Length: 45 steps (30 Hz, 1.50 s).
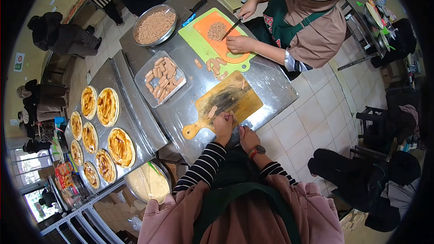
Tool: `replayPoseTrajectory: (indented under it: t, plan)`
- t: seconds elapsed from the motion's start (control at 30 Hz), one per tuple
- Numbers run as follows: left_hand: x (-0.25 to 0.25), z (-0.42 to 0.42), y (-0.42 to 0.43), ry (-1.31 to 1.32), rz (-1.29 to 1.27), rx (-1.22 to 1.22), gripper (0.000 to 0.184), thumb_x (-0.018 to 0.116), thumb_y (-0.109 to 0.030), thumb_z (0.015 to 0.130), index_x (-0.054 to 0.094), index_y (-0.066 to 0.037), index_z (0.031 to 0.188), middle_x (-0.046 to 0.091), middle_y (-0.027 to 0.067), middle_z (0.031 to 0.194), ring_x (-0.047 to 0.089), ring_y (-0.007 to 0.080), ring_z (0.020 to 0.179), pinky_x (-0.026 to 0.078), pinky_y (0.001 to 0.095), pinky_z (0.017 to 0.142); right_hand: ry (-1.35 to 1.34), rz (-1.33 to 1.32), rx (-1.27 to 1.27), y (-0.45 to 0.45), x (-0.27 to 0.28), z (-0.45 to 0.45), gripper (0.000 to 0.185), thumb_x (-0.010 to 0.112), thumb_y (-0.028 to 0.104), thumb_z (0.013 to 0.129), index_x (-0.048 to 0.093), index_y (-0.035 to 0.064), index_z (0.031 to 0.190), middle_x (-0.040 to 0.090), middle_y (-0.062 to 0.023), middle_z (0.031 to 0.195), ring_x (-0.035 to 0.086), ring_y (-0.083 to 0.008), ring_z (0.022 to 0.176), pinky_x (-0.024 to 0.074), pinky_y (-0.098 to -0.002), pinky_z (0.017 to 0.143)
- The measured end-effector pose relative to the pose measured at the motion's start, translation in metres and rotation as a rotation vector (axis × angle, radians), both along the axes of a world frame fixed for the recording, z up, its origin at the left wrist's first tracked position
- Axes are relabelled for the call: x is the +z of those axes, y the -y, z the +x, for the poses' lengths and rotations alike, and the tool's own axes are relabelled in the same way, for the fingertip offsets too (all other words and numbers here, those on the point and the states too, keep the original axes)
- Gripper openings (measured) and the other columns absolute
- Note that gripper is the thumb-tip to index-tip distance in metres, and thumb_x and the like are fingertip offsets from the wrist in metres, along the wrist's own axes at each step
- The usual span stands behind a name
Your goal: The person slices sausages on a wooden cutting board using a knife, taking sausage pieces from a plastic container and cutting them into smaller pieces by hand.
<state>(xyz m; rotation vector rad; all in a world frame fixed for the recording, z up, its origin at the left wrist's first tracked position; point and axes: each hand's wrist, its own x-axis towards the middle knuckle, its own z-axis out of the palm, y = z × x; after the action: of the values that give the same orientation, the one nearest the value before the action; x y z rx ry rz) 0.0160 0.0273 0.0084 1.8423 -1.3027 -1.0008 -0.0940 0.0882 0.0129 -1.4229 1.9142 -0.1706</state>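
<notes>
My left hand is closed over the wooden cutting board, its fingertips pressed around a sausage that they mostly cover. A loose piece of sausage lies on the board just beyond those fingers. Close by on the right, my right hand is curled shut at the board's near edge. What it grips is hidden from above. Dark stains mark the wood around my fingers, and another sausage scrap rests near the board's far edge.
A clear tub of sausages, a bowl of chopped sausage and a knife share the metal table. Across it, a co-worker's hands cut on an orange board. Topped dough rounds fill the left table.
</notes>
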Motion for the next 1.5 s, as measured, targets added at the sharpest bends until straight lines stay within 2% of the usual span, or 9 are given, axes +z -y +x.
replayPoseTrajectory:
  t: [0.07,0.6,0.67,0.8,0.87,0.93,1.23,1.37,1.5]
  plan:
    - [-0.004,0.001,0.000,0.005,0.015,-0.014,0.013,0.062,-0.009,0.074,0.060,0.003,0.078,0.060,0.0111,0.062,0.058,0.0169,0.054,0.046,0.0285,0.052,0.004,-0.007,-0.004,0.001,0.000,0.001,0.045,0.026,0.041,0.091,0.049,0.0024,0.090,0.059,-0.0251,0.077,0.057,-0.0422,0.073,0.0443,-0.0512,0.066]
    - [-0.011,0.002,0.001,0.045,-0.018,-0.027,0.010,0.063,-0.007,0.073,0.061,0.002,0.077,0.061,0.0125,0.063,0.060,0.0184,0.055,0.047,0.0292,0.051,-0.021,-0.001,-0.001,0.016,-0.003,0.011,0.041,0.029,0.038,0.091,0.050,0.0028,0.089,0.060,-0.0229,0.076,0.058,-0.0401,0.073,0.0456,-0.0496,0.065]
    - [-0.014,0.003,0.001,-0.013,0.074,0.012,0.011,0.062,-0.008,0.072,0.060,0.002,0.074,0.061,0.0152,0.066,0.061,0.0252,0.060,0.047,0.0330,0.057,-0.028,0.014,0.000,0.016,0.000,0.012,0.041,0.030,0.038,0.091,0.050,0.0025,0.089,0.060,-0.0228,0.076,0.058,-0.0398,0.074,0.0458,-0.0492,0.065]
    - [-0.004,0.003,0.001,0.070,-0.002,0.010,0.011,0.062,-0.009,0.072,0.061,0.002,0.073,0.061,0.0153,0.065,0.060,0.0256,0.059,0.047,0.0336,0.057,-0.076,0.061,0.010,0.011,0.010,0.008,0.040,0.031,0.038,0.090,0.050,0.0027,0.090,0.060,-0.0223,0.076,0.059,-0.0388,0.073,0.0459,-0.0486,0.064]
    - [-0.007,0.003,0.001,0.014,0.064,0.033,0.011,0.062,-0.010,0.072,0.061,0.002,0.072,0.061,0.0152,0.065,0.060,0.0259,0.059,0.046,0.0336,0.056,-0.102,0.090,0.019,0.004,0.013,0.003,0.040,0.031,0.038,0.090,0.050,0.0031,0.090,0.060,-0.0221,0.075,0.059,-0.0386,0.073,0.0458,-0.0487,0.064]
    - [-0.008,0.003,-0.001,0.001,0.060,0.032,0.011,0.061,-0.009,0.072,0.061,0.002,0.072,0.061,0.0152,0.065,0.060,0.0260,0.058,0.046,0.0335,0.056,-0.146,0.011,0.024,-0.005,0.012,-0.001,0.039,0.030,0.038,0.091,0.052,0.0059,0.092,0.060,-0.0204,0.075,0.058,-0.0383,0.071,0.0458,-0.0474,0.063]
    - [-0.004,0.003,-0.003,0.044,-0.012,0.016,0.009,0.060,-0.007,0.072,0.061,0.002,0.073,0.060,0.0162,0.064,0.060,0.0273,0.059,0.046,0.0339,0.056,-0.059,-0.066,0.021,0.002,0.008,0.006,0.040,0.030,0.038,0.090,0.051,0.0037,0.087,0.060,-0.0217,0.073,0.058,-0.0399,0.070,0.0450,-0.0496,0.064]
    - [-0.007,0.004,-0.003,0.076,-0.012,0.009,0.009,0.060,-0.007,0.071,0.061,0.002,0.073,0.060,0.0167,0.065,0.060,0.0276,0.060,0.046,0.0341,0.057,-0.063,-0.010,-0.005,0.004,0.009,0.012,0.042,0.029,0.039,0.091,0.051,0.0035,0.086,0.060,-0.0224,0.074,0.058,-0.0402,0.071,0.0447,-0.0501,0.065]
    - [-0.005,0.003,-0.001,0.065,0.002,0.009,0.009,0.060,-0.007,0.070,0.061,0.002,0.073,0.060,0.0164,0.065,0.060,0.0275,0.060,0.047,0.0341,0.057,-0.057,0.056,0.005,0.005,0.007,0.010,0.043,0.027,0.038,0.091,0.053,0.0045,0.092,0.060,-0.0225,0.082,0.057,-0.0405,0.076,0.0453,-0.0488,0.067]
